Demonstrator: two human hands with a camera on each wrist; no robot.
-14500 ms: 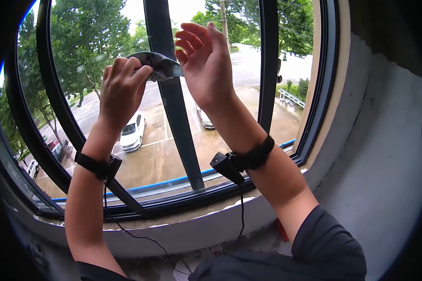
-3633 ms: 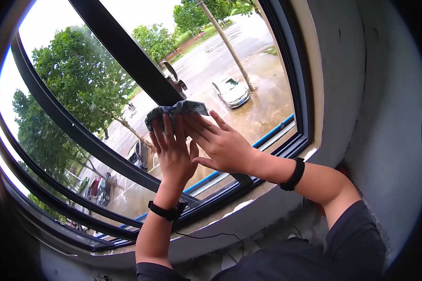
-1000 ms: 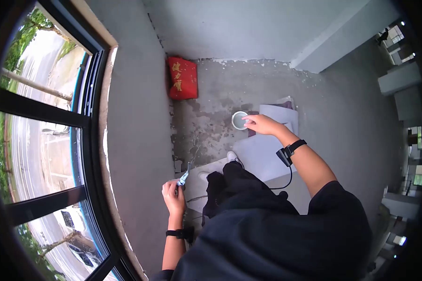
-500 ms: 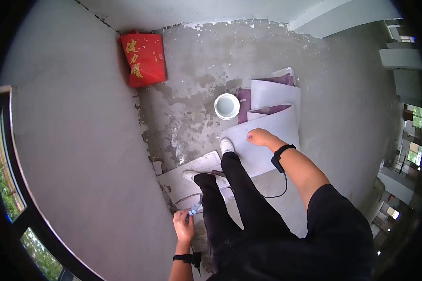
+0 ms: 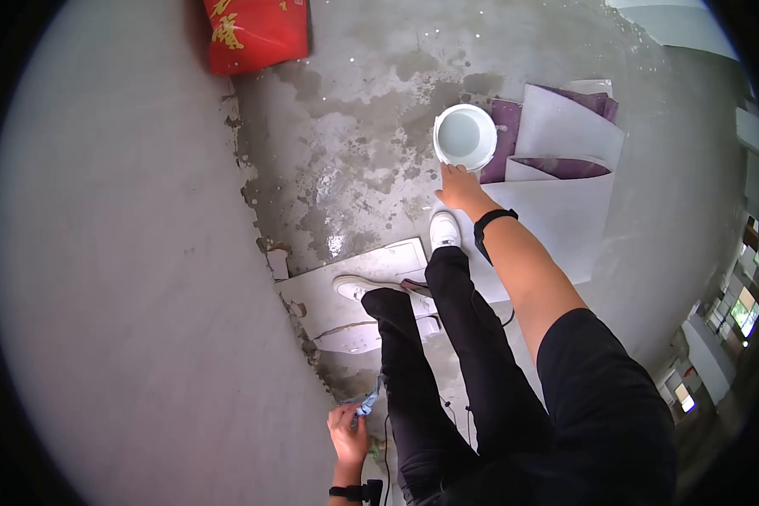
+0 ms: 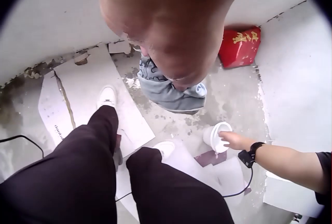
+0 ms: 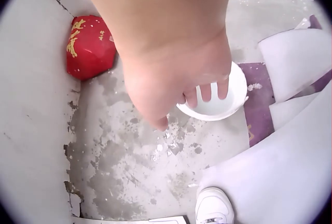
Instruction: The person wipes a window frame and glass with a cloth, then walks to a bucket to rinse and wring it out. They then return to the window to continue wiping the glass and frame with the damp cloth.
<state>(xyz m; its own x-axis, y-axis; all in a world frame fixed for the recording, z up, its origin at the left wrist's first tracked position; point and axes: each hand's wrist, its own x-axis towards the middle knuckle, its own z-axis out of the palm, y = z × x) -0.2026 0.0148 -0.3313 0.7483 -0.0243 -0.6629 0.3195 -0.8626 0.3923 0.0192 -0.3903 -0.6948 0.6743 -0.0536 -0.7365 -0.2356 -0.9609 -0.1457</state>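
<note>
A grey-blue patterned cloth (image 6: pixel 171 95) hangs from my left hand (image 6: pixel 166 32), whose fingers pinch it; in the head view that hand (image 5: pixel 348 434) is low, beside the wall, with the cloth (image 5: pixel 368 402) at its fingertips. A white bucket (image 5: pixel 440 139) holding clear liquid stands on the floor. My right hand (image 5: pixel 462 187) is at the bucket's near rim in the head view. In the right wrist view the right hand (image 7: pixel 179 73) has spread, relaxed fingers over the bucket (image 7: pixel 236 92); whether they touch it I cannot tell.
A red bag (image 5: pixel 266 38) with yellow characters stands against the wall (image 5: pixel 135 253). White and purple sheets (image 5: pixel 557 228) lie right of the bucket. White shoes (image 5: pixel 444 230) stand on boards. Thin cables hang near the legs.
The view has turned from the window down to the floor. My right hand has reached to the bucket, its fingers now extended. The cloth, earlier against the window, hangs low in my left hand.
</note>
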